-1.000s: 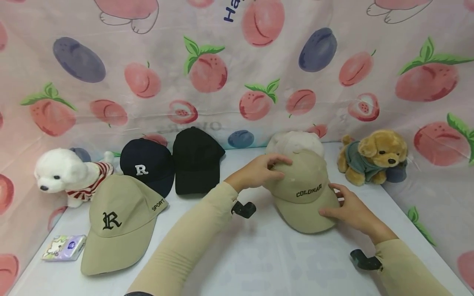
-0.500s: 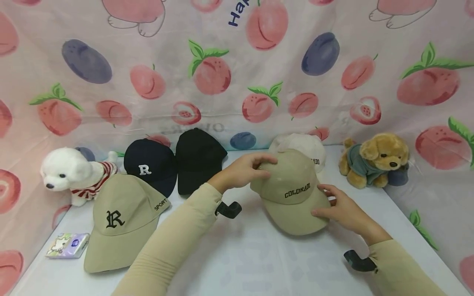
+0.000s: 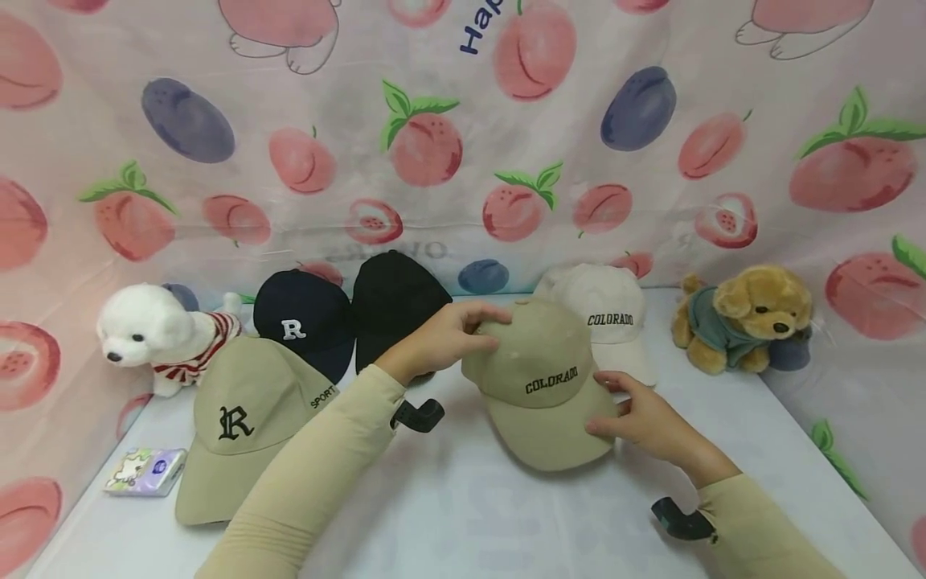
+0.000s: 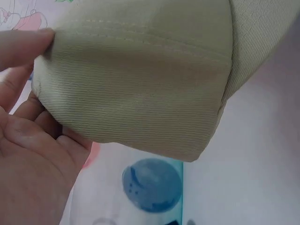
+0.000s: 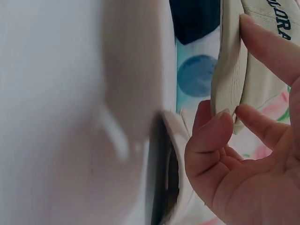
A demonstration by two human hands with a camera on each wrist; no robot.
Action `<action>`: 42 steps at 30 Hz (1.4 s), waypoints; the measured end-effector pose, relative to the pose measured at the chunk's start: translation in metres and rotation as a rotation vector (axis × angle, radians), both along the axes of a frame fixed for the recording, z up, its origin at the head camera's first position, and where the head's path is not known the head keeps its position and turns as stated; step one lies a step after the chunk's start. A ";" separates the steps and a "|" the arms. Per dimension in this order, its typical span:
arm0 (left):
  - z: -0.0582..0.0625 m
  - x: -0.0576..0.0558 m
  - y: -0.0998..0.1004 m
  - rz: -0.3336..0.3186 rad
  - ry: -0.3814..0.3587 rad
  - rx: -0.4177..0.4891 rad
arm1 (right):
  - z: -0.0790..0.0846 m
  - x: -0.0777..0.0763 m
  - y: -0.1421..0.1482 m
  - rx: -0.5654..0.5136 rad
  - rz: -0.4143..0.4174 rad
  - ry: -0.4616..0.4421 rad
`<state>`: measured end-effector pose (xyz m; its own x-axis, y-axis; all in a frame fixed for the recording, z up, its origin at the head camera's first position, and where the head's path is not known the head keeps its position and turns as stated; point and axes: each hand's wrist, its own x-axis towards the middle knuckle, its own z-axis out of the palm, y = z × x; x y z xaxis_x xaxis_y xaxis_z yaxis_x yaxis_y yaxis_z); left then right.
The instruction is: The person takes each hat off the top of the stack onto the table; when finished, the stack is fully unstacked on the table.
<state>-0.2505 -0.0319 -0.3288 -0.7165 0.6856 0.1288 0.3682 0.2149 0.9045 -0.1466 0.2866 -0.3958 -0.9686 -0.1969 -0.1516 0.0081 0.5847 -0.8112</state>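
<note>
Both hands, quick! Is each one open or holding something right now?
Left hand: closed, holding the tan COLORADO cap.
Right hand: closed, pinching the same cap's brim.

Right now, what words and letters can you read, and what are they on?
"COLORADO": held tan cap
"COLORADO": white cap
"R": navy cap
"R": beige cap
"SPORT": beige cap's side
"Hap", cut off: backdrop
Too faint: backward letters low on backdrop
Too small: little packet's print

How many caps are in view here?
5: the beige cap in the left hand and right hand, a white cap behind it, a navy cap and black cap at back left, a tan cap front left. Others could be hidden.
</note>
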 end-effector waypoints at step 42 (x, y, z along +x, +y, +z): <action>0.007 0.020 -0.131 0.193 0.037 -0.166 | -0.020 -0.007 -0.132 -0.090 0.350 -0.025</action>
<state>-0.2305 -0.1630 -0.3220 -0.8328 0.5508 0.0544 0.3382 0.4286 0.8378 -0.1540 0.1550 -0.4154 -0.8363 -0.5296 -0.1416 -0.1594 0.4821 -0.8615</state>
